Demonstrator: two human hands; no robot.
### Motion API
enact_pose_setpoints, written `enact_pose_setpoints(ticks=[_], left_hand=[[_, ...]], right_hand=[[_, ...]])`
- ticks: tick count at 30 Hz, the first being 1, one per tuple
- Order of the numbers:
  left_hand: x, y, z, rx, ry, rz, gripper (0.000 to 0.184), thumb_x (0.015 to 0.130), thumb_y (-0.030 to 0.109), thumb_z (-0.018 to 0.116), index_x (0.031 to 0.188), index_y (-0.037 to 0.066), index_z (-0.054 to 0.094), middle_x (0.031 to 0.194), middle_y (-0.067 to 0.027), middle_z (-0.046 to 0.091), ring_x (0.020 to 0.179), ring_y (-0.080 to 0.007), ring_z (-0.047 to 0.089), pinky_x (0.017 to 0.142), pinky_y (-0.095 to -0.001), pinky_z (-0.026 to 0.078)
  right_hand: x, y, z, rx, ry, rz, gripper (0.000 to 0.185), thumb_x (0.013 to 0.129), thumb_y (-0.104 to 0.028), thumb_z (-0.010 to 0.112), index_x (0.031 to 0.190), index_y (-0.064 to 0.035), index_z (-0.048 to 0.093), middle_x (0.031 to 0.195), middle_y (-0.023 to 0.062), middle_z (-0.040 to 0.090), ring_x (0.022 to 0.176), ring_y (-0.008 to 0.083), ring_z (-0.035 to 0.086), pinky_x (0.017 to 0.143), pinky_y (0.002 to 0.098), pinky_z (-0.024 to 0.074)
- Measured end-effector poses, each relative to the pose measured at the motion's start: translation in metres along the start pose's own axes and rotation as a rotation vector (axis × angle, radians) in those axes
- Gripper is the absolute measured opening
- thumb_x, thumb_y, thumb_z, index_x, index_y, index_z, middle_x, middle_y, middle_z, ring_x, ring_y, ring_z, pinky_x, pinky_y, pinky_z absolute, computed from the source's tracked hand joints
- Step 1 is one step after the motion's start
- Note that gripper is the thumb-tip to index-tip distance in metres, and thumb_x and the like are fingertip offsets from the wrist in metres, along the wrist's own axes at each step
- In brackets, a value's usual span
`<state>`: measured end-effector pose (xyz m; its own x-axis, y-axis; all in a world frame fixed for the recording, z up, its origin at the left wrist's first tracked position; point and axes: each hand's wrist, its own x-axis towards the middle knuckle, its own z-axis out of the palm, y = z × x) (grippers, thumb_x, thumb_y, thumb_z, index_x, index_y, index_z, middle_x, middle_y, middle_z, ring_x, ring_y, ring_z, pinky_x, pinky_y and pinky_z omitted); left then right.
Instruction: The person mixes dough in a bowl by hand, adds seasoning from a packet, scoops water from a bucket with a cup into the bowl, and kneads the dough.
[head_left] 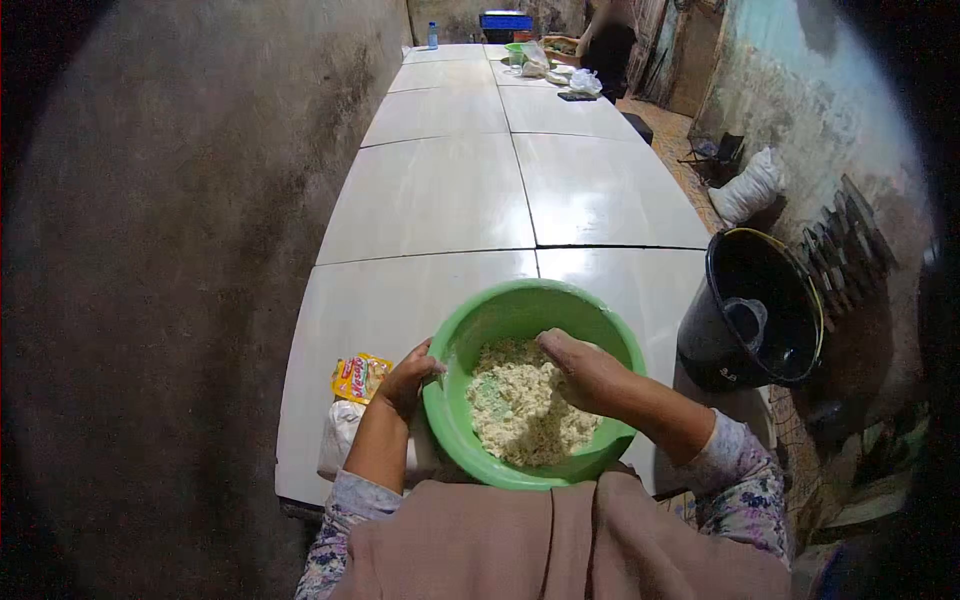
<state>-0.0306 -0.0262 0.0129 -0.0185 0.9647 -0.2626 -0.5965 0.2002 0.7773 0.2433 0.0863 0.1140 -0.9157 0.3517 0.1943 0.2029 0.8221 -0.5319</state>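
left hand (408,382) pinches green plastic bowl (510,312) at rim, apparently steadying it | right hand (582,370) at crumbly dough (520,420), fingertips hidden, cannot tell grip

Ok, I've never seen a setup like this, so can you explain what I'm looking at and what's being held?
There is no machine here: a person works with two bare hands. The single picture comes from a camera worn on the head, looking forward and down, so the sleeves rise from the bottom edge.

The left hand holds the rim of a green bowl. The right hand is inside it, at a pale, crumbly mixture; its fingertips are hidden, so I can't tell whether it grips any.

The bowl sits at the near end of a long, pale table. A yellow packet lies left of it. A black bucket stands to the right. Another person is at the far end.
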Motion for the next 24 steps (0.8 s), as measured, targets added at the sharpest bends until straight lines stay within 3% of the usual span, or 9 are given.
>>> enact_pose_setpoints(ticks=[3, 8, 12, 14, 17, 18, 21, 23, 24], left_hand=[[-0.005, 0.003, 0.007, -0.029, 0.022, 0.005, 0.066, 0.068, 0.009, 0.058, 0.132, 0.006, 0.045, 0.11, -0.0095, 0.06, 0.095, -0.021, 0.061, 0.081, -0.0326, 0.054], [-0.008, 0.008, 0.011, 0.038, 0.025, -0.023, 0.066, 0.069, 0.009, 0.058, 0.133, 0.005, 0.044, 0.111, -0.0092, 0.06, 0.095, -0.02, 0.061, 0.08, -0.0318, 0.055], [-0.002, 0.004, -0.004, 0.072, -0.036, 0.012, 0.066, 0.07, 0.011, 0.06, 0.134, 0.005, 0.044, 0.111, -0.0086, 0.06, 0.095, -0.0195, 0.061, 0.08, -0.0319, 0.054], [0.002, -0.003, -0.009, 0.02, -0.004, -0.022, 0.071, 0.069, 0.012, 0.063, 0.136, 0.005, 0.041, 0.112, -0.0081, 0.06, 0.096, -0.0196, 0.061, 0.082, -0.033, 0.054], [0.003, -0.001, -0.005, 0.045, -0.044, 0.007, 0.074, 0.068, 0.014, 0.065, 0.137, 0.005, 0.039, 0.113, -0.0082, 0.06, 0.096, -0.0196, 0.061, 0.083, -0.0332, 0.053], [0.001, 0.0, -0.004, 0.049, -0.043, 0.005, 0.074, 0.068, 0.014, 0.065, 0.137, 0.005, 0.039, 0.113, -0.0082, 0.06, 0.096, -0.0196, 0.061, 0.083, -0.0332, 0.053], [-0.004, 0.003, 0.0, 0.056, -0.039, 0.028, 0.074, 0.068, 0.015, 0.064, 0.137, 0.005, 0.039, 0.113, -0.0085, 0.06, 0.097, -0.0201, 0.061, 0.085, -0.0333, 0.053], [-0.005, 0.001, 0.003, 0.034, 0.009, 0.034, 0.072, 0.069, 0.017, 0.063, 0.137, 0.005, 0.04, 0.111, -0.0083, 0.06, 0.094, -0.0184, 0.062, 0.081, -0.0311, 0.054], [-0.005, 0.001, 0.001, 0.025, 0.013, 0.037, 0.072, 0.069, 0.017, 0.063, 0.137, 0.005, 0.04, 0.111, -0.0083, 0.06, 0.094, -0.0184, 0.062, 0.081, -0.0311, 0.054]], right_hand=[[0.003, -0.004, -0.011, -0.083, -0.132, 0.219, 0.038, 0.082, -0.004, 0.058, 0.119, -0.0039, 0.049, 0.095, 0.0234, 0.062, 0.09, 0.0423, 0.06, 0.077, 0.0496, 0.0476], [0.0, 0.005, -0.029, 0.006, -0.222, 0.248, 0.02, 0.083, -0.002, 0.054, 0.101, -0.0036, 0.062, 0.094, 0.0228, 0.065, 0.09, 0.0394, 0.063, 0.077, 0.0479, 0.0489], [-0.015, 0.019, -0.02, -0.172, -0.579, 0.332, 0.04, 0.079, -0.002, 0.054, 0.119, -0.0051, 0.058, 0.101, 0.0188, 0.065, 0.094, 0.0377, 0.061, 0.081, 0.045, 0.0487], [-0.036, 0.047, 0.014, -0.092, -1.035, 0.09, 0.031, 0.083, -0.007, 0.053, 0.113, -0.004, 0.062, 0.091, 0.0189, 0.064, 0.087, 0.0342, 0.063, 0.082, 0.0458, 0.0489], [-0.016, 0.0, 0.024, -0.049, -0.975, 0.104, 0.037, 0.084, -0.009, 0.054, 0.119, -0.0023, 0.058, 0.098, 0.0205, 0.063, 0.093, 0.033, 0.062, 0.089, 0.0453, 0.0468], [-0.018, 0.022, 0.043, 0.012, -0.811, -0.122, 0.044, 0.083, -0.01, 0.054, 0.125, -0.0007, 0.052, 0.105, 0.0231, 0.06, 0.098, 0.0346, 0.06, 0.094, 0.045, 0.0445], [-0.014, 0.061, 0.079, -0.128, -0.605, -0.332, 0.041, 0.08, -0.009, 0.055, 0.12, 0.0003, 0.055, 0.107, 0.0235, 0.061, 0.097, 0.034, 0.061, 0.089, 0.0451, 0.0475], [0.013, 0.005, 0.012, 0.058, -0.673, 0.217, 0.045, 0.081, -0.008, 0.054, 0.126, -0.0001, 0.052, 0.122, 0.0242, 0.053, 0.108, 0.0369, 0.056, 0.091, 0.045, 0.0454], [0.018, 0.006, 0.004, 0.054, -0.683, 0.215, 0.045, 0.081, -0.008, 0.054, 0.126, -0.0001, 0.052, 0.122, 0.0242, 0.053, 0.108, 0.0369, 0.056, 0.091, 0.045, 0.0454]])
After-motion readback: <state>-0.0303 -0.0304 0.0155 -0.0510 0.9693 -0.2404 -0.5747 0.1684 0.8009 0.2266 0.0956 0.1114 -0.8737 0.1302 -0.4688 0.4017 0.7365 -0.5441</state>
